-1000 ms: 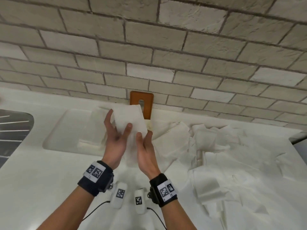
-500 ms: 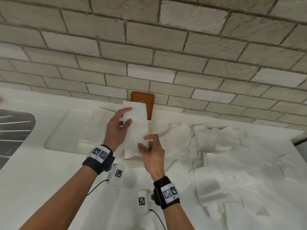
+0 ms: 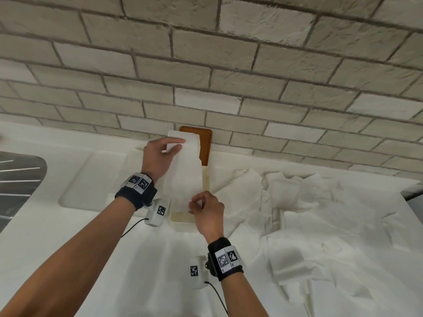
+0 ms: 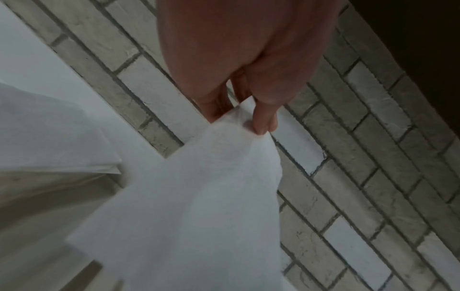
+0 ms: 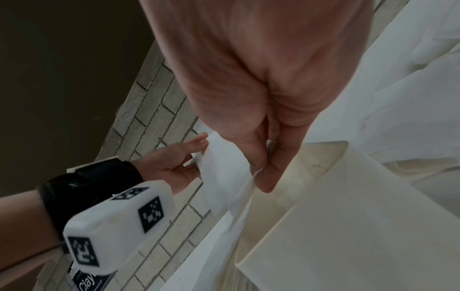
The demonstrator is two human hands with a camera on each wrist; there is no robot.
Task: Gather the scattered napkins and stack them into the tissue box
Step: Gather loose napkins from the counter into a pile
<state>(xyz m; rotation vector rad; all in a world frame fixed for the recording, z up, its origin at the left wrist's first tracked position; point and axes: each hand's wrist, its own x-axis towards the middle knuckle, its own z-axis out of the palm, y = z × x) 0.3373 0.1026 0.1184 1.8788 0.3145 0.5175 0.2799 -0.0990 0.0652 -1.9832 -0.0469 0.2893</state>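
The cream tissue box [image 3: 183,221] stands open on the white counter [image 3: 68,225], its brown lid [image 3: 205,145] raised against the brick wall [image 3: 251,65]. What lies inside cannot be told; a napkin [image 3: 185,177] stretched above it hides the interior. The left hand [image 3: 158,156] pinches the napkin's far end between thumb and fingers; the right hand [image 3: 209,213] pinches its near end, fingers curled tight. Scattered napkins [image 3: 309,213] lie heaped on the counter to the right of the box. The right wrist view alone shows the box's pale inner wall [image 5: 316,163] beneath the thumb. The left wrist view alone shows folded napkins [image 4: 49,137] lying below that hand.
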